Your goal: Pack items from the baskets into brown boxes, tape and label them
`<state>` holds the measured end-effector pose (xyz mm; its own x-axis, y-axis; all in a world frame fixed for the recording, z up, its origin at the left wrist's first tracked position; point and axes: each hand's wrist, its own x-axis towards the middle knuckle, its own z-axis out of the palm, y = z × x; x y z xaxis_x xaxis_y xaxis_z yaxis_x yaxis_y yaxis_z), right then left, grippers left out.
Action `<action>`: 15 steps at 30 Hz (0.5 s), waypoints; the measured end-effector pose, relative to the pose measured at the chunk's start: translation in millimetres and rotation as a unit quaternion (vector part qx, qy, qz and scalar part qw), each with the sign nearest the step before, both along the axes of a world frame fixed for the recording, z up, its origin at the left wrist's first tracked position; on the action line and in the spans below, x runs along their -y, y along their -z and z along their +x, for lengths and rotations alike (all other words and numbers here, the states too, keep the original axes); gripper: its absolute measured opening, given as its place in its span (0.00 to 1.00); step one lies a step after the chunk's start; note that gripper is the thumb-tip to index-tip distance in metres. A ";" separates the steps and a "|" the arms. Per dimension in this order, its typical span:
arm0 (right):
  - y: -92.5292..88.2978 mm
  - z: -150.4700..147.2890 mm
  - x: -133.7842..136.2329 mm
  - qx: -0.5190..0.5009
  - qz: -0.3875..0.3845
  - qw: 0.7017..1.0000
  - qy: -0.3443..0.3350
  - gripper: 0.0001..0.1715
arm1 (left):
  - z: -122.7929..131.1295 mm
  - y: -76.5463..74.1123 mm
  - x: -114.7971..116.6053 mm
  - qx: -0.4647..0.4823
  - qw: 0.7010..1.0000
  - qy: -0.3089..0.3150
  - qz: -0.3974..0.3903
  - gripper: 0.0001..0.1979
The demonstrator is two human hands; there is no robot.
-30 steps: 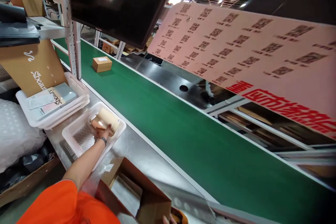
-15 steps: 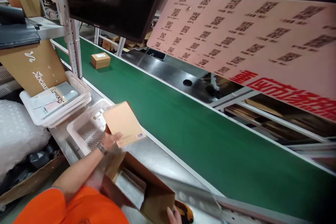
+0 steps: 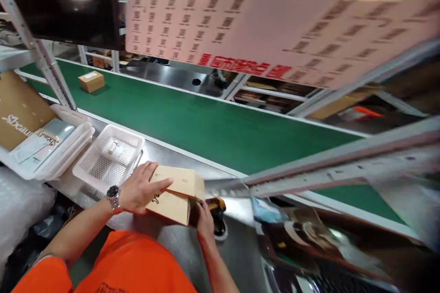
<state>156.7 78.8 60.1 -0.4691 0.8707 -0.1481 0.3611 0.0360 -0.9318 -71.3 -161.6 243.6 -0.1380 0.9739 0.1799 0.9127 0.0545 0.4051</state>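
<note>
A small cardboard box [image 3: 173, 206] sits low in front of me, its flaps folded over the top and a dark marking near its left side. My left hand [image 3: 139, 188] holds the box from the left, its thumb lying across the top flap. On the right, my right hand [image 3: 205, 220] grips the end of the box near a dark gap under the flap; its fingertips are partly hidden. Right behind that hand lies a yellow-and-black tape dispenser [image 3: 219, 219], partly covered. The inside of the box is out of sight.
A white perforated basket [image 3: 137, 146] with small items stands left of the box, beside stacked white trays [image 3: 87, 135]. A green conveyor belt [image 3: 192, 119] runs behind, carrying a closed carton [image 3: 91, 82]. A metal post [image 3: 343, 160] and cluttered bin [image 3: 309, 242] are at right.
The flat beige packet has left my left hand and is out of sight. The open box now has its flaps folded over, with both hands on it. My view has turned right.
</note>
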 end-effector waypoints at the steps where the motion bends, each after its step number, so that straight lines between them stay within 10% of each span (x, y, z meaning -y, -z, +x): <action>1: -0.7 -1.9 1.7 -0.007 -0.012 1.000 0.006 0.41 | 4.1 -5.0 1.7 -0.016 1.000 -0.004 -0.023 0.67; 9: -5.2 -9.6 5.3 -0.083 -0.094 0.992 0.026 0.41 | 9.4 26.5 -32.4 -0.075 0.978 -0.026 -0.192 0.65; 15: -1.5 -12.7 5.3 -0.111 -0.090 0.989 0.047 0.40 | 15.6 51.1 -38.6 -0.082 0.982 -0.004 -0.167 0.37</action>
<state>144.0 73.5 61.6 -0.4267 0.8804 -0.2071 0.1400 -0.1619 -0.9768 -55.7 -123.0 192.5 -0.1419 0.9814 -0.1296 0.9631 0.1671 0.2108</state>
